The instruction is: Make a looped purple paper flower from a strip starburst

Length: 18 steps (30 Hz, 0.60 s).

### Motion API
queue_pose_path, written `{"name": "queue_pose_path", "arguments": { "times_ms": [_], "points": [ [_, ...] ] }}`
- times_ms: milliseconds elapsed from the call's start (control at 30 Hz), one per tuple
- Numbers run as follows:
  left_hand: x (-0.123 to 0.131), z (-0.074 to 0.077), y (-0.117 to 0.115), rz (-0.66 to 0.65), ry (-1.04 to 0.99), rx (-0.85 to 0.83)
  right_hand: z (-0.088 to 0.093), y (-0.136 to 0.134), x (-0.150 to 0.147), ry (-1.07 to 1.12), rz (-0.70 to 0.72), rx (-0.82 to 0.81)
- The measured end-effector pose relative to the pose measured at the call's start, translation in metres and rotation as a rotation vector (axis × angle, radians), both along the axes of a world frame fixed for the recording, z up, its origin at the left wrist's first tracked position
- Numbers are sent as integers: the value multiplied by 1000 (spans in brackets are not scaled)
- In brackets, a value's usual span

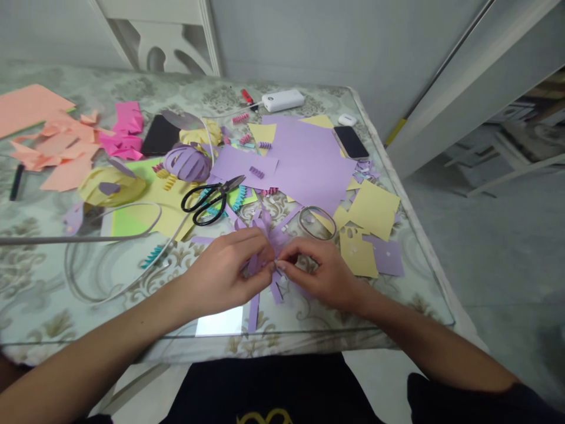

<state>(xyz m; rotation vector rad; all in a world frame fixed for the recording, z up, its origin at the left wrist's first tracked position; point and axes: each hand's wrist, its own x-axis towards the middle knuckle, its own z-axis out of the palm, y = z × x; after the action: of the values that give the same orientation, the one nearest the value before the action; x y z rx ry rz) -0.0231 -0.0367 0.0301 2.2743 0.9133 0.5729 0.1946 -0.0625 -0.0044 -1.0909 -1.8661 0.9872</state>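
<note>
Purple paper strips (253,312) radiate from a common middle at the table's near side. My left hand (238,265) is closed over them, its thumb and fingers pinching at the centre. Right beside it, my right hand (318,271) pinches too, with its fingertips meeting those of the left. What sits between the right fingertips is too small to make out. Black-handled scissors (209,203) lie just beyond my left hand, blades pointing away to the right. A roll of clear tape (318,222) rests beyond my right hand.
Purple sheets (309,156) and yellow paper pieces (374,209) cover the right side. Paper balls (188,163), orange paper (66,144) and pink paper (126,129) lie left. A white cable (110,300) loops across the glass. A phone (351,142) and white power bank (283,100) lie far back.
</note>
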Motion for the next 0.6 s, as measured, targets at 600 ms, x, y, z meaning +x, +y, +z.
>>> {"name": "queue_pose_path", "arguments": {
  "times_ms": [600],
  "points": [
    [1,-1,-2,12,-41,-25,1,-2,1,-2,-10,47]
  ]
}}
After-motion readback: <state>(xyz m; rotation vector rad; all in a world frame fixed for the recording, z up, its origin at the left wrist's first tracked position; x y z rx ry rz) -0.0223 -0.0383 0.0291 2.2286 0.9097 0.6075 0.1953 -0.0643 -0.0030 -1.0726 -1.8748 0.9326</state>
